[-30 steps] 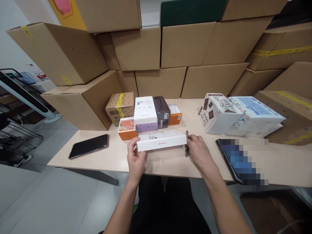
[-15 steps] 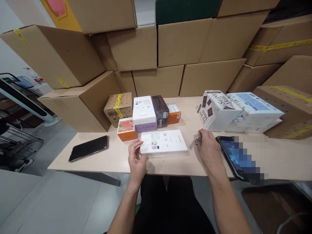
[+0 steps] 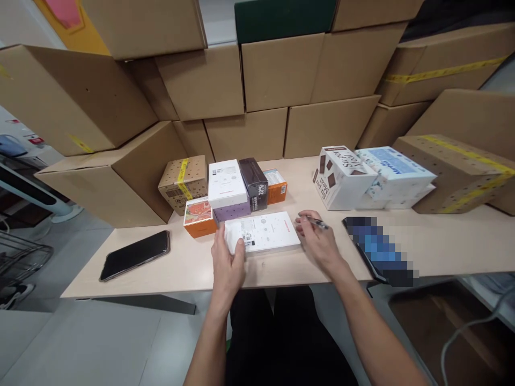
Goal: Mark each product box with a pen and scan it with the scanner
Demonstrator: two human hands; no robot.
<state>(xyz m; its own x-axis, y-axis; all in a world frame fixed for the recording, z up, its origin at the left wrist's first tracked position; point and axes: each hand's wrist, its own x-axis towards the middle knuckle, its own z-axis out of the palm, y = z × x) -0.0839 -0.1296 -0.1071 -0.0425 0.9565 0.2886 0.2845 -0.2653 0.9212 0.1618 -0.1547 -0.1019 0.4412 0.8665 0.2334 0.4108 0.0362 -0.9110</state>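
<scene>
A flat white box point(image 3: 270, 230) with small print and a red logo lies on the light wood table in front of me. My left hand point(image 3: 227, 260) grips its left end, thumb on the top face and fingers along the far left edge. At the box's right end, my right hand point(image 3: 319, 242) holds a pen point(image 3: 317, 221) between its fingers, the pen slanting above the table. Just behind the flat box stand an orange box point(image 3: 200, 228), a white box point(image 3: 227, 183) on a purple one point(image 3: 231, 210), and a dark brown box point(image 3: 257, 185).
A black phone point(image 3: 135, 255) lies at the left, and a handheld device point(image 3: 376, 249) with a blurred screen at the right. A Super Meal box point(image 3: 341, 177) and a blue-white box point(image 3: 396, 174) stand back right. Stacked cartons point(image 3: 263, 131) wall off the table's rear.
My right hand has moved left to the flat box's right end, and the pen has turned in it. My left thumb has come onto the box's top. The whole view has shifted slightly.
</scene>
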